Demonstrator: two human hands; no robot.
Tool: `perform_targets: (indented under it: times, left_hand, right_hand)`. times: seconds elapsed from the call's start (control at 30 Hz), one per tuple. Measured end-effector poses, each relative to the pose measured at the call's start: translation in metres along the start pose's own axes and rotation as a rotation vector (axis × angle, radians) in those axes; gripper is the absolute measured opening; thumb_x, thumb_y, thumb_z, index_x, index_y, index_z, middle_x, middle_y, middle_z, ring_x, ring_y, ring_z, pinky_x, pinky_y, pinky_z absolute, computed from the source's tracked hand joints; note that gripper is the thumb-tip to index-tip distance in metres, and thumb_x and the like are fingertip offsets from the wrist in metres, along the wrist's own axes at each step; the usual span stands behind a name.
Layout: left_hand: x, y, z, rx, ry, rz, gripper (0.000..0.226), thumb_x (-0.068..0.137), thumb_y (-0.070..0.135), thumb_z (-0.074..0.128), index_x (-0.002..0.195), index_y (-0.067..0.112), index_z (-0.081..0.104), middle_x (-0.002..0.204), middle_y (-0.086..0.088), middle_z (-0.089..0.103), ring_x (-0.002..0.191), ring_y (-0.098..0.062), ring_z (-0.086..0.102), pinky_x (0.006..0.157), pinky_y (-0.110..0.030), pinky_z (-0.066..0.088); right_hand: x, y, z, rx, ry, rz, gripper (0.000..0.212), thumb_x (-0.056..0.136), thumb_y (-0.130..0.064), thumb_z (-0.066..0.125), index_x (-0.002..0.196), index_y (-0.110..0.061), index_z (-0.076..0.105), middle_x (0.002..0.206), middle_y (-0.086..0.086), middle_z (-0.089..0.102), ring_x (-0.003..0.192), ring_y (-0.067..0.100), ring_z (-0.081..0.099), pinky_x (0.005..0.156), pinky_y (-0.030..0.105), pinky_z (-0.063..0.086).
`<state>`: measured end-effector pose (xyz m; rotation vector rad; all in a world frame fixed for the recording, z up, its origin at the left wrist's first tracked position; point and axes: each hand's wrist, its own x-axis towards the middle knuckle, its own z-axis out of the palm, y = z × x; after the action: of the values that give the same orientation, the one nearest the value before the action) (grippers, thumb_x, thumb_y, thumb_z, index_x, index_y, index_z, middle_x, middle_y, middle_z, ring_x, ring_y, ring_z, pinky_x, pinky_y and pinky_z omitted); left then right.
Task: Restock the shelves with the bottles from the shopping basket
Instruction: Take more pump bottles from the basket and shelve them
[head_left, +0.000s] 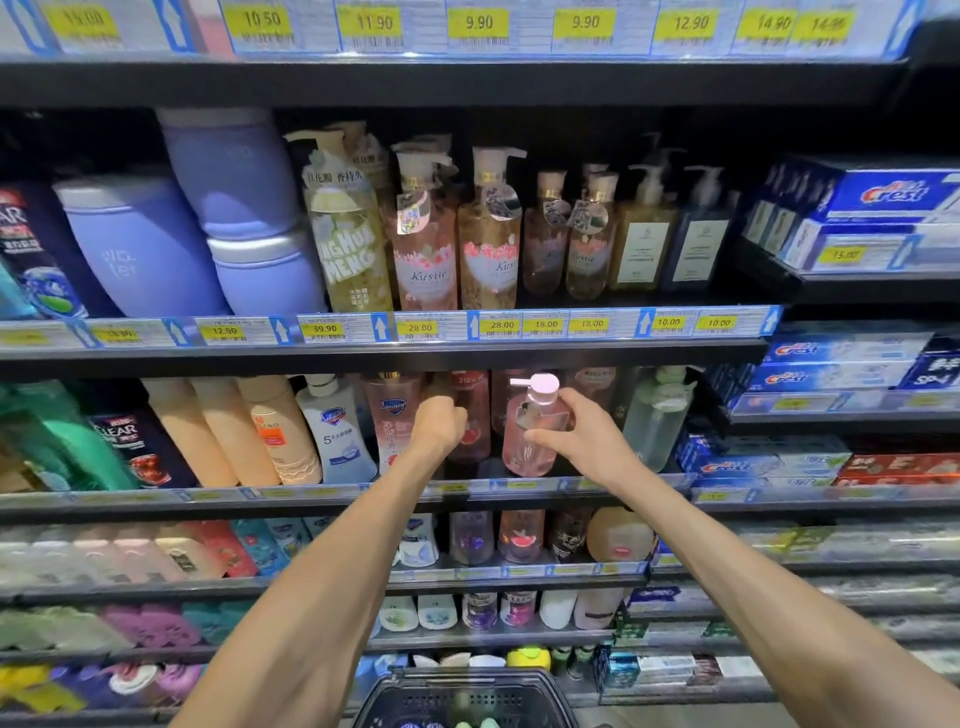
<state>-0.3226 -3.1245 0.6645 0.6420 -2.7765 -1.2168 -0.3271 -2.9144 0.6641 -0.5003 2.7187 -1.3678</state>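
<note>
1. My right hand (576, 441) grips a pink pump bottle (530, 431) at its shoulder, fingers (540, 435) wrapped round the front. The bottle stands upright, long axis vertical, pump head (540, 385) on top with the nozzle pointing left.
2. The bottle sits at the front edge of the second shelf (363, 493), in the gap between a red-labelled bottle (470, 421) on its left and a pale green pump bottle (657, 415) on its right. I cannot tell whether its base rests on the shelf yet.
3. My left hand (441, 423) is curled closed just left of it, against the red-labelled bottle; I cannot tell whether it grips anything.
4. The slot lies straight back from the right hand, which I judge should push the bottle in.
5. The shopping basket (467, 696) is low, between my forearms, with bottle caps showing.
6. Readable: "Kustie", "Crest", "CLEAR", "Safeguard"; price tags 39.90, 28.00, 18.00, 10.00, 12.90.
</note>
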Motion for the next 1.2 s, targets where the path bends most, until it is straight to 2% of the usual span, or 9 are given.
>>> perform_targets:
  times: [0.1,0.23,0.47,0.63,0.8,0.93,1.03,1.1,1.2]
  left_hand:
    - [0.002,0.002,0.002,-0.017,-0.015,-0.027,0.03,0.102,0.007,0.046,0.109,-0.013,0.066,0.106,-0.023,0.065,0.095,-0.033,0.058,0.076,-0.032,0.038]
    - [0.003,0.002,0.002,-0.045,-0.017,-0.048,0.03,0.101,0.008,0.045,0.11,-0.011,0.066,0.116,-0.025,0.066,0.107,-0.036,0.061,0.078,-0.031,0.038]
    - [-0.001,0.003,0.002,-0.062,-0.015,-0.058,0.026,0.102,0.008,0.045,0.105,-0.006,0.066,0.098,-0.015,0.058,0.09,-0.025,0.052,0.076,-0.031,0.037]
    - [-0.004,0.002,0.005,-0.049,-0.005,-0.034,0.029,0.103,0.008,0.045,0.075,0.006,0.054,0.093,-0.013,0.057,0.086,-0.024,0.053,0.073,-0.031,0.037]
    - [-0.012,-0.003,0.009,-0.026,0.042,0.047,0.024,0.103,0.012,0.05,0.083,0.001,0.056,0.088,-0.012,0.059,0.08,-0.027,0.054,0.07,-0.034,0.041]
    - [-0.026,-0.009,0.013,-0.005,0.099,0.13,0.023,0.105,0.02,0.053,0.089,0.003,0.051,0.083,-0.003,0.053,0.074,-0.02,0.052,0.068,-0.039,0.042]
    - [-0.044,-0.017,0.015,0.026,0.113,0.22,0.017,0.106,0.022,0.052,0.105,0.007,0.044,0.107,-0.009,0.049,0.092,-0.021,0.047,0.085,-0.034,0.042]
    - [-0.054,-0.029,0.018,0.045,0.111,0.273,0.032,0.106,0.021,0.051,0.131,0.002,0.044,0.132,-0.014,0.048,0.119,-0.027,0.048,0.109,-0.04,0.04]
    - [-0.076,-0.049,0.021,0.076,0.083,0.319,0.061,0.108,0.024,0.048,0.16,0.008,0.021,0.167,-0.008,0.022,0.155,-0.022,0.015,0.127,-0.036,0.016]
  right_hand:
    - [0.008,0.0,0.006,-0.049,-0.018,0.048,0.069,0.088,-0.036,0.081,0.144,-0.01,0.051,0.139,0.001,0.059,0.122,0.019,0.057,0.095,0.028,0.044]
    - [0.019,0.001,0.006,-0.043,-0.023,0.07,0.041,0.086,-0.035,0.083,0.114,-0.012,0.066,0.112,-0.001,0.072,0.091,0.01,0.064,0.073,0.025,0.049]
    - [0.032,0.009,0.004,-0.002,-0.078,0.095,0.035,0.084,-0.04,0.083,0.109,-0.016,0.073,0.103,-0.005,0.078,0.095,0.011,0.073,0.091,0.039,0.059]
    - [0.031,0.004,0.008,0.007,-0.065,0.12,0.034,0.089,-0.038,0.079,0.112,-0.014,0.07,0.106,-0.002,0.075,0.097,0.013,0.07,0.086,0.036,0.058]
    - [0.025,-0.003,0.01,0.0,-0.046,0.117,0.03,0.093,-0.035,0.075,0.111,-0.015,0.061,0.104,-0.006,0.067,0.092,0.005,0.063,0.068,0.023,0.048]
    - [0.013,-0.009,0.009,-0.013,-0.034,0.09,0.028,0.095,-0.031,0.073,0.112,-0.017,0.056,0.106,-0.004,0.063,0.095,0.008,0.061,0.072,0.024,0.047]
    - [0.002,-0.009,0.007,-0.013,-0.017,0.035,0.029,0.094,-0.027,0.075,0.11,-0.021,0.052,0.111,-0.004,0.063,0.095,0.008,0.061,0.076,0.025,0.048]
    - [-0.006,-0.007,0.005,-0.04,-0.006,-0.002,0.034,0.093,-0.027,0.076,0.114,-0.021,0.049,0.119,-0.001,0.062,0.107,0.014,0.061,0.085,0.03,0.046]
    - [-0.019,-0.001,0.006,-0.095,0.007,-0.018,0.066,0.093,-0.031,0.076,0.145,-0.015,0.039,0.153,0.007,0.046,0.137,0.021,0.049,0.11,0.036,0.043]
